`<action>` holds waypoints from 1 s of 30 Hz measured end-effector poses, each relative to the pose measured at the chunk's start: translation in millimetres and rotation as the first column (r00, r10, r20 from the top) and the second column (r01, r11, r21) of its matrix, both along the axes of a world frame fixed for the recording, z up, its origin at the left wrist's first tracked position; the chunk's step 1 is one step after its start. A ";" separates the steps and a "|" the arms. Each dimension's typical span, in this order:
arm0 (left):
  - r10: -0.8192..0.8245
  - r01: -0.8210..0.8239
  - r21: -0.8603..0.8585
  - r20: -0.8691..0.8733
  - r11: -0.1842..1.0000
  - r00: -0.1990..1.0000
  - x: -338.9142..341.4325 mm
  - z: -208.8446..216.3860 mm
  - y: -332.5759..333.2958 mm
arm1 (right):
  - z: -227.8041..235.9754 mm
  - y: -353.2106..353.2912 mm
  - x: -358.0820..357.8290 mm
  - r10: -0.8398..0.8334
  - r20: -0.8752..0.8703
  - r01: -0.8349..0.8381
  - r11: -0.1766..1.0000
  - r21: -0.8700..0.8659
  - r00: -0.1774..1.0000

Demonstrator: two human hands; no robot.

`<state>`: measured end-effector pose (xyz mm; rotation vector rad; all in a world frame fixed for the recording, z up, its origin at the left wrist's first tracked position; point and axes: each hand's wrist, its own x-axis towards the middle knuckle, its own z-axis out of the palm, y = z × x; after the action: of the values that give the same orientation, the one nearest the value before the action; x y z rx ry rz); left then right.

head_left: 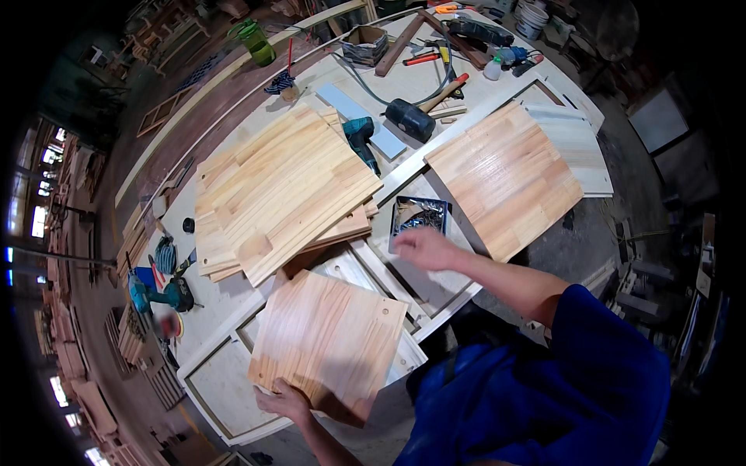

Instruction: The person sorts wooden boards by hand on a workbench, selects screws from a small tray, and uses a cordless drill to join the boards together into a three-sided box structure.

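Observation:
My left hand grips the near-left edge of a square wooden panel, its thumb on top. The panel is made of glued strips and has small holes near its corners. At the near side of a small dark tray full of screws or similar small hardware is my right hand. Its fingers are curled together, and whatever they hold is too small to make out. Beyond the held panel lies a stack of similar wooden panels. Another wooden panel rests to the right of the tray.
A white framed worktop lies under everything. A green drill and a black mallet lie beyond the tray; another cordless drill sits at the left. Hand tools, a green jug and a box stand farther back.

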<state>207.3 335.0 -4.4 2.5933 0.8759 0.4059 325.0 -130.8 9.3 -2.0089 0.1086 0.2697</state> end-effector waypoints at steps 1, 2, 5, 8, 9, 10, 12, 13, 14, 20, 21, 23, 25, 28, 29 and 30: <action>-0.048 0.063 -0.142 0.104 0.988 0.993 4.0 0.0 -5.7 | -4.0 -16.2 17.6 -0.093 0.003 0.093 0.995 0.041 0.996; -0.095 0.126 -0.206 0.151 0.970 0.984 15.1 13.1 -30.2 | -1.7 -31.2 37.8 -0.202 0.058 0.199 0.978 0.057 0.978; -0.299 0.331 -0.432 0.143 0.839 0.943 33.3 5.4 -63.4 | -34.3 -67.5 117.1 -0.352 0.104 0.352 0.936 0.020 0.930; -0.298 0.239 -0.770 0.067 0.591 0.952 57.3 28.4 -145.5 | -67.5 -80.5 199.4 -0.341 -0.155 0.363 0.921 0.141 0.927; -0.277 0.232 -0.822 0.095 0.519 0.956 67.3 33.5 -171.9 | -75.3 -75.7 216.0 -0.337 -0.251 0.384 0.907 0.172 0.908; -0.251 0.228 -0.866 0.124 0.445 0.960 79.7 40.0 -195.4 | -80.0 -67.9 232.4 -0.324 -0.342 0.405 0.892 0.200 0.882; -0.106 0.146 -0.955 0.122 0.258 0.987 112.0 51.5 -232.1 | -82.4 -58.7 254.9 -0.308 -0.415 0.405 0.899 0.168 0.856; -0.073 0.125 -0.976 0.114 0.176 0.991 129.0 41.4 -234.8 | -75.8 -53.5 262.3 -0.303 -0.400 0.374 0.921 0.112 0.865; -0.042 0.109 -0.990 0.106 0.092 0.994 146.9 29.6 -236.2 | -69.1 -47.9 268.7 -0.299 -0.383 0.345 0.937 0.056 0.874; 0.223 0.053 -0.960 -0.011 -0.275 0.975 230.0 12.2 -279.3 | -83.6 -65.3 288.3 -0.137 -0.292 0.108 0.988 -0.112 0.947; 0.220 0.058 -0.967 0.001 -0.249 0.976 229.4 15.9 -281.5 | -87.5 -62.4 287.6 -0.148 -0.247 0.128 0.987 -0.094 0.958; 0.236 0.075 -0.979 0.028 -0.192 0.971 223.7 12.4 -287.5 | -73.5 -55.7 281.0 -0.177 -0.232 0.158 0.983 -0.099 0.957; 0.210 0.032 -0.980 -0.011 -0.197 0.978 220.0 8.9 -290.0 | -67.8 -59.2 284.7 -0.144 -0.286 0.152 0.988 0.007 0.947; 0.167 -0.008 -0.967 -0.052 -0.254 0.985 206.9 -12.4 -279.1 | -62.2 -62.2 279.6 -0.218 -0.383 0.377 0.829 0.412 0.898; 0.146 -0.001 -0.976 -0.034 -0.216 0.989 208.5 -4.4 -292.5 | -63.3 -73.6 278.7 -0.195 -0.449 0.410 0.792 0.452 0.872; 0.126 0.021 -0.984 -0.001 -0.175 0.992 213.4 7.0 -303.5 | -60.8 -82.0 279.2 -0.166 -0.501 0.439 0.750 0.495 0.849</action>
<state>420.7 31.4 2.6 0.9067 0.7170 -0.1991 604.2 -212.8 -51.5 -1.2403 0.5704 0.4644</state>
